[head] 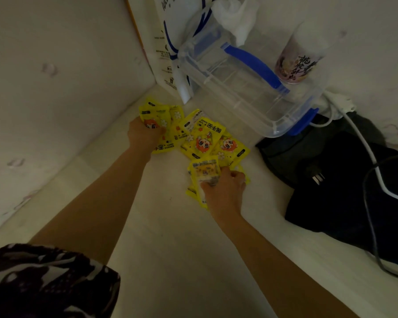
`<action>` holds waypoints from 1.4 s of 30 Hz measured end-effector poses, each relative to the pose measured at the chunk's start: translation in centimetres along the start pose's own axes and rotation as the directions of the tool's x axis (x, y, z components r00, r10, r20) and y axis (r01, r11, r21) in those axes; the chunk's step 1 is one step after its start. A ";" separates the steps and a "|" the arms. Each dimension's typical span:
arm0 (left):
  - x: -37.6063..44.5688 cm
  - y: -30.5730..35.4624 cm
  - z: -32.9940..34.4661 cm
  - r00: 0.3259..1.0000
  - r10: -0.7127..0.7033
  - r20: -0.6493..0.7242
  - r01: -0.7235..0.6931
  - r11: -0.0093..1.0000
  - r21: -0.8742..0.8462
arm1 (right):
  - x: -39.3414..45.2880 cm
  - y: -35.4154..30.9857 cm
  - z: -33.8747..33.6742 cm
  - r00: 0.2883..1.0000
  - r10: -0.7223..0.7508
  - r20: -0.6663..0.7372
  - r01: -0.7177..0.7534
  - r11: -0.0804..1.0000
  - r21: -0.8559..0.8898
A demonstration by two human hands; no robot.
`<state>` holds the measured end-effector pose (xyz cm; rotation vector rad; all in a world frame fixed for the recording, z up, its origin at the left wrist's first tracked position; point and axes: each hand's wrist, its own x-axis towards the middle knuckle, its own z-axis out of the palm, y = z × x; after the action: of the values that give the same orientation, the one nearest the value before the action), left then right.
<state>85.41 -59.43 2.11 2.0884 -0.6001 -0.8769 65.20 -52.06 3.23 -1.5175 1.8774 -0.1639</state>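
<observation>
Head view: left grip (145,131) and right grip (223,189) each clutch yellow packets (205,136) strewn on the white surface beside the clear box (228,88), likely gathering them to go inside.

Roughly ten yellow packets (205,137), one clear box (250,104), one cup (296,63), one paper bag (164,53).

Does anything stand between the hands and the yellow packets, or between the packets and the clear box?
Nothing visible does. The left hand grips yellow packets at the pile's left side, the right hand holds the nearest ones. Only bare white surface lies between the pile and the clear box.
</observation>
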 end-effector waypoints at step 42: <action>-28.8 -11.0 -4.6 0.965 -0.260 0.035 0.254 0.889 -0.382 | -11.9 13.4 -9.0 0.987 -0.160 -0.011 0.152 0.912 0.380</action>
<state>71.45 -31.91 6.45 1.8332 -0.1214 -1.0316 49.79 -40.23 8.35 -1.3872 1.5921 -0.5532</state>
